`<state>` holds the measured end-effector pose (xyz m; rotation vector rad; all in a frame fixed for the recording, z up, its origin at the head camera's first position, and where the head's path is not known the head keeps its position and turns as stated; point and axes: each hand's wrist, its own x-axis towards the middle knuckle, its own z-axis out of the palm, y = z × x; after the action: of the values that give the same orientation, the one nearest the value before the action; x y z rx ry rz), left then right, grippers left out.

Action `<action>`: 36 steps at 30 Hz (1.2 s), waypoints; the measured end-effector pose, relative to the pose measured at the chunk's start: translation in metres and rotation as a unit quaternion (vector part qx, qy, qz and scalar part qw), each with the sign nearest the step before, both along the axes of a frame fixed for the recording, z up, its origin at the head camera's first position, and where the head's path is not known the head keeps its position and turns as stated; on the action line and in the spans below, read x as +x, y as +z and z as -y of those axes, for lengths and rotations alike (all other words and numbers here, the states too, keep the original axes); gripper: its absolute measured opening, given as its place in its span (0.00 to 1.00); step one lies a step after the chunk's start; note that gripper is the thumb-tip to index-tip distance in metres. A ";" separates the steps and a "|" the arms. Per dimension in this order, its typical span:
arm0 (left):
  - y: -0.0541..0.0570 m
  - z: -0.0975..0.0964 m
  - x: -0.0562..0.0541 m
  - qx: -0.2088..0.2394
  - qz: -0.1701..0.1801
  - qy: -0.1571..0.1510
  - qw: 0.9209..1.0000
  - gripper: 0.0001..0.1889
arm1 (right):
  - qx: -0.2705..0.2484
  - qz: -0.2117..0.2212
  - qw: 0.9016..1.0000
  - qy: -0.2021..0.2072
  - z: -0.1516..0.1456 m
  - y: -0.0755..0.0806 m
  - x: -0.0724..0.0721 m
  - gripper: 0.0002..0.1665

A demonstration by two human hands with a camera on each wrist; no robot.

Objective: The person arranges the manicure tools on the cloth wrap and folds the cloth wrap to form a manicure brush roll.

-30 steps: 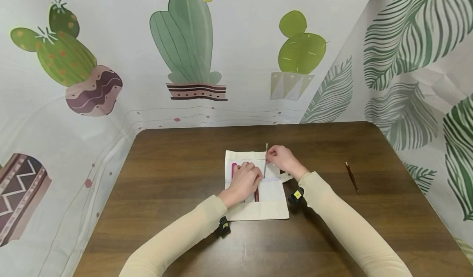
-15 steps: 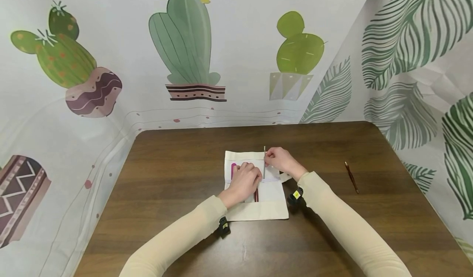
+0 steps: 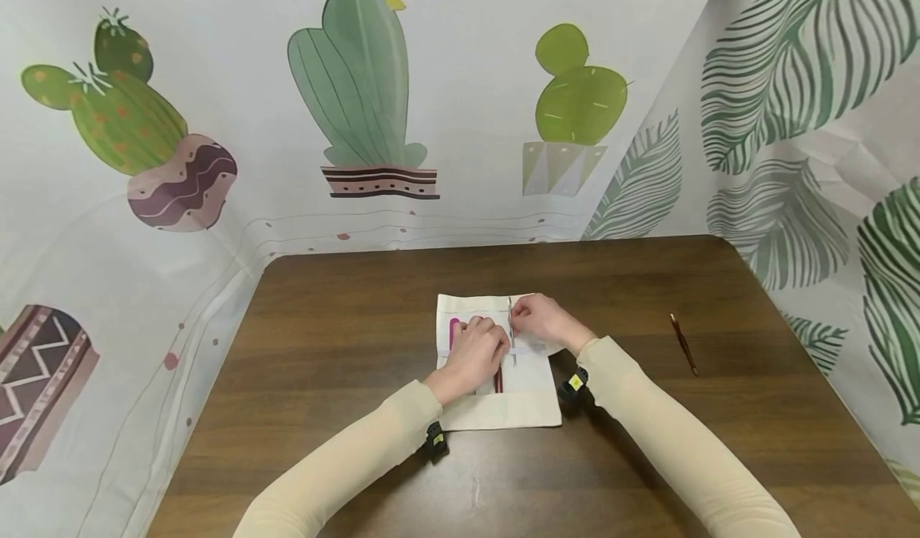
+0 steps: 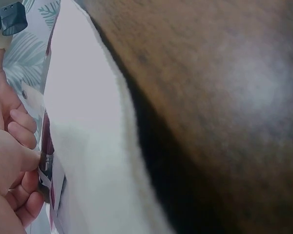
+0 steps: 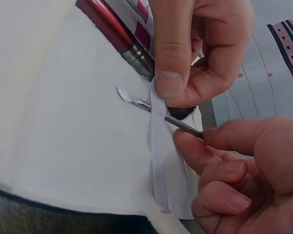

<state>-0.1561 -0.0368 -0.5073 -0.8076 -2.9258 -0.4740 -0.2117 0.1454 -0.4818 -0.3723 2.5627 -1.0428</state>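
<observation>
A white fabric roll-up case (image 3: 499,410) lies unfolded on the table. Across it runs a white elastic band (image 5: 158,151), which my left hand (image 3: 474,352) pinches between thumb and finger. Thumb and fingertips of my right hand (image 3: 542,317) pinch a thin metal stick (image 5: 183,126) with a small spoon-shaped tip. The stick passes beneath the band, its tip showing on the near side over the white fabric. Beside it, a red-handled brush (image 5: 112,27) with dark bristles sits under the band, partly covered by my left hand. The left wrist view shows the case's pale edge (image 4: 88,107) close up.
A magenta object (image 3: 454,332) shows on the case, left of my left hand. Toward the right of the brown wooden table (image 3: 323,338) lies a slim brown stick-like item (image 3: 684,345). A patterned cloth (image 3: 474,83) hangs behind the table.
My right hand has moved toward me and slightly left, sliding the metal stick down until its tip came out past the elastic band. My left hand has stayed in place.
</observation>
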 end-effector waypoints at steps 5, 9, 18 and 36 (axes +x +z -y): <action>0.000 0.000 0.000 -0.001 0.008 0.001 1.000 0.06 | -0.017 0.019 1.000 0.003 0.000 -0.002 -0.002 0.13; -0.001 0.000 0.000 -0.005 0.003 -0.001 1.000 0.06 | -0.045 0.042 0.998 -0.022 -0.001 -0.005 -0.004 0.11; -0.001 0.001 -0.001 -0.012 -0.005 -0.002 1.000 0.07 | -0.084 0.013 0.995 -0.048 -0.003 -0.004 -0.005 0.15; 0.000 0.000 -0.001 -0.012 -0.002 0.004 1.000 0.07 | 0.021 0.010 1.000 0.003 -0.003 -0.001 -0.001 0.17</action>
<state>-0.1567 -0.0365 -0.5072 -0.7989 -2.9350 -0.4364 -0.2124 0.1485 -0.4828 -0.3574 2.5590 -0.9847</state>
